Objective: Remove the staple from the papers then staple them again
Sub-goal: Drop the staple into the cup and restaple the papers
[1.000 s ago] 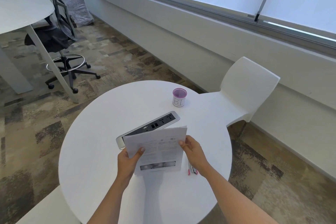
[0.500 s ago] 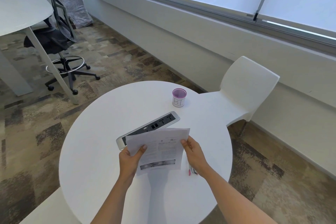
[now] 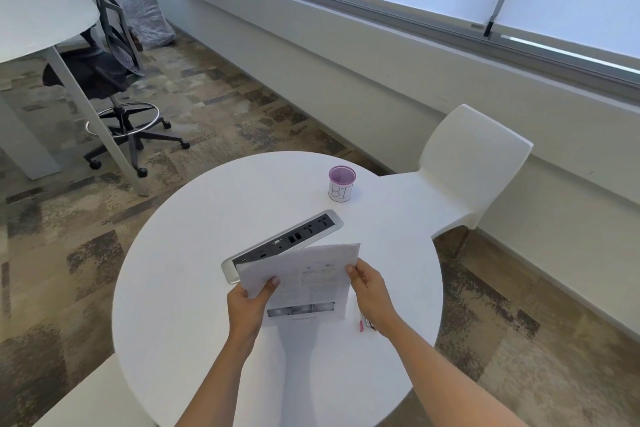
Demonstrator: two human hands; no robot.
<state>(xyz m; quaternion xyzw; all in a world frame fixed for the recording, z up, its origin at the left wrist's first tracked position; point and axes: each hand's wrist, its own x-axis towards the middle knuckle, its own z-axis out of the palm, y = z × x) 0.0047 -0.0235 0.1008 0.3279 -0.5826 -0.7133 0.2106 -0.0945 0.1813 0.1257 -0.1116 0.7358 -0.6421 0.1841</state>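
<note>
Printed white papers (image 3: 306, 282) are held a little above the round white table (image 3: 194, 253), near its middle. My left hand (image 3: 250, 305) grips their left edge, thumb on top of the sheet. On the other side my right hand (image 3: 372, 291) pinches the right edge. A small pink and silver tool (image 3: 366, 323) lies on the table under my right wrist, mostly hidden. No staple is visible at this size.
A grey socket panel (image 3: 291, 239) is set into the table just beyond the papers. A purple-rimmed cup marked "BI" (image 3: 341, 183) stands at the far side. A white chair (image 3: 464, 166) is at the right, an office chair (image 3: 110, 55) and desk (image 3: 38, 10) at far left.
The papers have tilted and sunk slightly, their top edge turning a little to the right. Both hands keep their hold at the two side edges.
</note>
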